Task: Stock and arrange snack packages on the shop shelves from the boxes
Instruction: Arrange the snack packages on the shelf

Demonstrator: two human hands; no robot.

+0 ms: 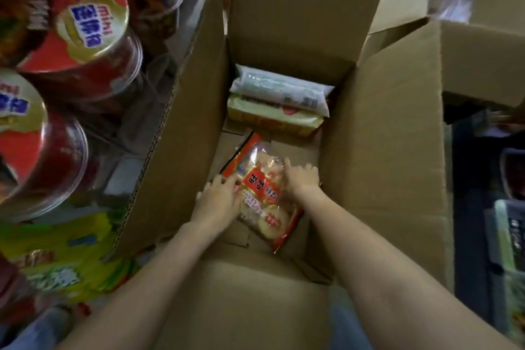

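Packet lift from the open carton: grip and clearance

Both hands are down inside the open cardboard box (377, 128), one at each long edge of a red-trimmed rice cracker packet (262, 193) that lies flat on the box floor. The left hand (218, 202) rests on the packet's left edge with fingers spread and lightly bent; the right hand (301, 179) covers the right edge, fingers curled over it. Whether either hand has a full grasp underneath cannot be told from this view. Two more packets (278, 102) are stacked against the far wall of the box, well apart from the hands.

Judgement: the step in hand is taking this packet out for shelving. To do it well, the fingers should slide under both edges before lifting, so the crackers are carried flat and not squeezed. The packet should rise straight up between the tall flaps. Round snack tubs (85, 37) crowd the left side, so the swing outward needs care
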